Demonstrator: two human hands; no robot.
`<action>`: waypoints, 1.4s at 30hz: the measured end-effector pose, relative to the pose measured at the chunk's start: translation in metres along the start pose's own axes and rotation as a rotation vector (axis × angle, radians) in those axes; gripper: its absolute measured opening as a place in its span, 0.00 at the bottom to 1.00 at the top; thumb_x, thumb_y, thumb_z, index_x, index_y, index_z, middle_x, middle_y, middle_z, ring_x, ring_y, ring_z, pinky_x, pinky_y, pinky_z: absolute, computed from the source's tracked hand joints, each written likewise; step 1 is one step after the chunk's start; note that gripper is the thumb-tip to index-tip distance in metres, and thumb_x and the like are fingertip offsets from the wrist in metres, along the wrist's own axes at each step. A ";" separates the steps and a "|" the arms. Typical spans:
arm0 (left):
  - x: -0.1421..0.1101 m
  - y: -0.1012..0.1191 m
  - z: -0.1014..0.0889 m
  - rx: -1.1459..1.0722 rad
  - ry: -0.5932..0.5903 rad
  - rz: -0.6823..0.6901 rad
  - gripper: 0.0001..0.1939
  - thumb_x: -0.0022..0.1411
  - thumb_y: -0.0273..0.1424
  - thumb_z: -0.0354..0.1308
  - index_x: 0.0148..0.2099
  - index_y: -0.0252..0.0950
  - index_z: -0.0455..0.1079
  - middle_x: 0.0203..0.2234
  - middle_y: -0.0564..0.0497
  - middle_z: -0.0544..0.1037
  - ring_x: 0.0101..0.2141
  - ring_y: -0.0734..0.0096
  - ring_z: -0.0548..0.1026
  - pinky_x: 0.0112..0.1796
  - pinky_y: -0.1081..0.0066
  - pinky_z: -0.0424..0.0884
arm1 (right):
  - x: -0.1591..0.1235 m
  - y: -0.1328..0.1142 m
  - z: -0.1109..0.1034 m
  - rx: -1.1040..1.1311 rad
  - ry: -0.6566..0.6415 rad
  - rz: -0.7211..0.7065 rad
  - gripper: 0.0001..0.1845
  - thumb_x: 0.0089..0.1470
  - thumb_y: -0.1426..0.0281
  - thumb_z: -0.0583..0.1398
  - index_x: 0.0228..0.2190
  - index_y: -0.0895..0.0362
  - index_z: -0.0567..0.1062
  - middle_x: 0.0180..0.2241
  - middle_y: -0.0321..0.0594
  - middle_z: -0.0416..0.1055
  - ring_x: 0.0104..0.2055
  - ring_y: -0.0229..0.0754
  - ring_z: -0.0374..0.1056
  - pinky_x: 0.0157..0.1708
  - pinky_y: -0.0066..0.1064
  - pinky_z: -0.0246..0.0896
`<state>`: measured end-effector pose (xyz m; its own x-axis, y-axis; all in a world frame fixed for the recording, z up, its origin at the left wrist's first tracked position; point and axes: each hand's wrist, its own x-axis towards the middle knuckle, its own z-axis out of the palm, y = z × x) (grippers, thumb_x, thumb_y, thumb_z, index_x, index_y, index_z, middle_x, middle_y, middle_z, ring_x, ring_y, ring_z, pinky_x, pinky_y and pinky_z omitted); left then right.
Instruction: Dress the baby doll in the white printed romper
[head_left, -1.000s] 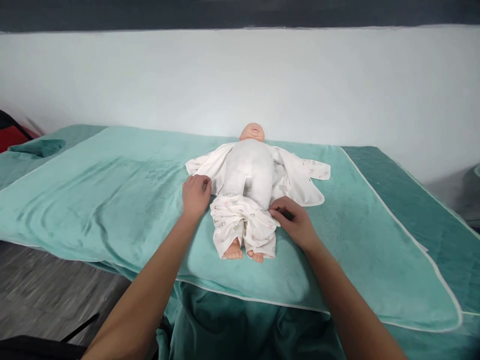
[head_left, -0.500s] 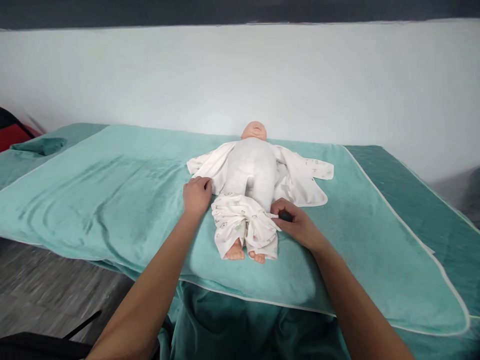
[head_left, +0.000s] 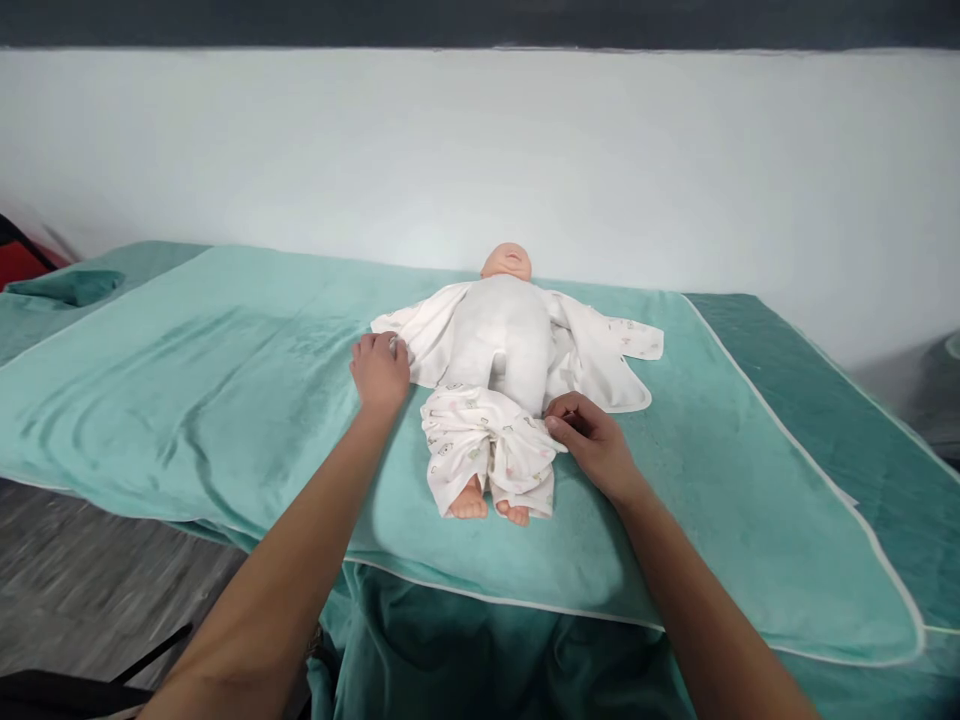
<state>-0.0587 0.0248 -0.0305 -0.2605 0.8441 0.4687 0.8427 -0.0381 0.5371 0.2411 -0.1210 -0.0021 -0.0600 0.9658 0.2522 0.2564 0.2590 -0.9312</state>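
A baby doll (head_left: 501, 335) lies on its back on a light green towel (head_left: 225, 370), head toward the wall. Its white printed romper (head_left: 600, 350) lies spread open beside the bare torso, while the legs are covered down to the bare feet. My left hand (head_left: 380, 372) is closed on the left flap of the romper near the sleeve. My right hand (head_left: 589, 440) pinches the romper fabric at the doll's right thigh.
The towel covers a table draped in darker teal cloth (head_left: 840, 420), which shows at the right and below the front edge. A folded teal cloth (head_left: 64, 287) and something red lie at the far left. A white wall runs behind. Grey floor shows lower left.
My left hand has slid up and to the left along the romper's left flap, toward the sleeve. My right hand has stayed at the doll's thigh, shifting only slightly.
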 end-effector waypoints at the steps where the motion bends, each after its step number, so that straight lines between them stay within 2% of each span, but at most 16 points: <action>1: 0.005 0.001 0.002 0.005 0.010 -0.008 0.17 0.69 0.36 0.51 0.54 0.37 0.73 0.52 0.36 0.74 0.56 0.44 0.68 0.55 0.47 0.65 | 0.000 -0.001 0.000 -0.023 -0.017 -0.019 0.14 0.59 0.56 0.64 0.31 0.54 0.72 0.31 0.35 0.67 0.32 0.38 0.60 0.33 0.32 0.56; 6: 0.034 0.009 0.017 0.020 -0.020 0.013 0.15 0.69 0.40 0.52 0.47 0.38 0.74 0.49 0.39 0.77 0.54 0.44 0.69 0.54 0.47 0.64 | 0.002 -0.002 -0.002 -0.049 -0.072 -0.082 0.15 0.59 0.58 0.65 0.28 0.54 0.72 0.31 0.37 0.68 0.34 0.40 0.62 0.35 0.34 0.56; 9: 0.046 0.011 0.026 0.023 -0.065 0.054 0.14 0.67 0.43 0.55 0.41 0.38 0.73 0.44 0.39 0.78 0.51 0.47 0.70 0.52 0.52 0.65 | 0.002 0.000 -0.002 -0.033 -0.072 -0.074 0.15 0.58 0.57 0.66 0.29 0.54 0.73 0.32 0.37 0.68 0.34 0.40 0.63 0.35 0.34 0.57; 13: 0.054 0.009 0.032 0.014 -0.075 0.114 0.12 0.67 0.41 0.54 0.37 0.40 0.69 0.39 0.42 0.78 0.47 0.51 0.72 0.48 0.58 0.66 | 0.002 0.002 -0.002 -0.021 -0.071 -0.033 0.15 0.57 0.56 0.66 0.30 0.54 0.73 0.33 0.37 0.68 0.34 0.40 0.63 0.35 0.34 0.58; 15: 0.056 0.007 0.032 -0.008 -0.047 0.077 0.12 0.69 0.41 0.51 0.38 0.40 0.68 0.37 0.43 0.78 0.44 0.54 0.74 0.45 0.60 0.66 | 0.002 0.003 -0.002 -0.016 -0.074 -0.026 0.15 0.57 0.56 0.66 0.30 0.54 0.72 0.33 0.36 0.68 0.34 0.40 0.63 0.36 0.34 0.58; 18: 0.058 0.006 0.028 -0.049 0.000 -0.057 0.13 0.71 0.43 0.48 0.42 0.40 0.67 0.34 0.45 0.78 0.39 0.57 0.75 0.40 0.63 0.65 | 0.002 0.003 -0.002 -0.009 -0.078 -0.025 0.15 0.57 0.56 0.66 0.30 0.54 0.72 0.33 0.36 0.68 0.35 0.40 0.63 0.36 0.34 0.57; 21: 0.058 0.006 0.024 -0.061 0.034 -0.144 0.12 0.71 0.42 0.48 0.45 0.40 0.66 0.35 0.45 0.78 0.40 0.56 0.76 0.40 0.64 0.65 | 0.002 0.002 -0.002 -0.007 -0.074 -0.010 0.16 0.57 0.56 0.66 0.30 0.54 0.72 0.33 0.36 0.68 0.35 0.41 0.63 0.36 0.34 0.57; 28: 0.054 0.008 0.020 -0.076 0.028 -0.176 0.10 0.69 0.40 0.51 0.45 0.40 0.65 0.38 0.44 0.79 0.42 0.54 0.76 0.42 0.62 0.66 | 0.001 0.002 -0.002 -0.014 -0.070 -0.001 0.15 0.57 0.57 0.66 0.30 0.54 0.72 0.31 0.36 0.68 0.34 0.40 0.63 0.34 0.33 0.58; 30: 0.052 0.008 0.019 -0.085 0.035 -0.176 0.10 0.69 0.40 0.52 0.45 0.40 0.65 0.37 0.45 0.79 0.42 0.54 0.77 0.42 0.62 0.67 | 0.002 0.005 -0.002 -0.025 -0.027 -0.013 0.13 0.60 0.58 0.64 0.30 0.53 0.71 0.32 0.36 0.69 0.32 0.39 0.63 0.32 0.33 0.58; 32: 0.051 0.008 0.018 -0.094 0.038 -0.181 0.09 0.68 0.39 0.53 0.46 0.40 0.64 0.37 0.45 0.78 0.41 0.55 0.77 0.41 0.63 0.66 | 0.003 0.009 -0.001 -0.112 0.086 -0.070 0.09 0.62 0.62 0.61 0.32 0.53 0.72 0.34 0.38 0.71 0.34 0.40 0.65 0.33 0.33 0.61; 34: 0.049 0.008 0.016 -0.097 0.040 -0.189 0.09 0.68 0.38 0.53 0.47 0.40 0.64 0.36 0.46 0.78 0.40 0.56 0.77 0.40 0.63 0.66 | 0.004 0.013 -0.001 -0.292 0.226 -0.160 0.03 0.62 0.69 0.59 0.36 0.53 0.74 0.40 0.42 0.72 0.41 0.44 0.69 0.40 0.37 0.65; 36: 0.047 0.008 0.014 -0.095 0.045 -0.195 0.09 0.68 0.37 0.53 0.48 0.41 0.63 0.36 0.47 0.78 0.40 0.57 0.77 0.40 0.64 0.66 | 0.004 0.017 -0.001 -0.519 0.309 -0.218 0.13 0.57 0.78 0.55 0.41 0.53 0.75 0.45 0.45 0.73 0.49 0.49 0.68 0.48 0.42 0.64; 39: 0.041 0.006 0.011 -0.076 0.040 -0.195 0.10 0.67 0.37 0.54 0.48 0.41 0.64 0.36 0.47 0.78 0.40 0.57 0.77 0.39 0.65 0.66 | 0.004 0.019 -0.001 -0.804 0.296 -0.173 0.23 0.49 0.84 0.52 0.43 0.54 0.75 0.46 0.46 0.74 0.51 0.53 0.65 0.48 0.45 0.61; 42: 0.034 0.004 0.007 -0.039 -0.005 -0.195 0.10 0.66 0.38 0.54 0.47 0.41 0.65 0.36 0.46 0.79 0.40 0.55 0.78 0.37 0.65 0.66 | 0.005 0.018 0.000 -0.942 0.269 -0.127 0.18 0.50 0.83 0.54 0.39 0.54 0.75 0.42 0.45 0.75 0.47 0.53 0.65 0.43 0.42 0.57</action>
<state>-0.0614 0.0569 -0.0172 -0.4145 0.8400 0.3501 0.7575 0.1052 0.6443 0.2458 -0.1116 -0.0175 0.0516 0.8669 0.4958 0.9336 0.1344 -0.3322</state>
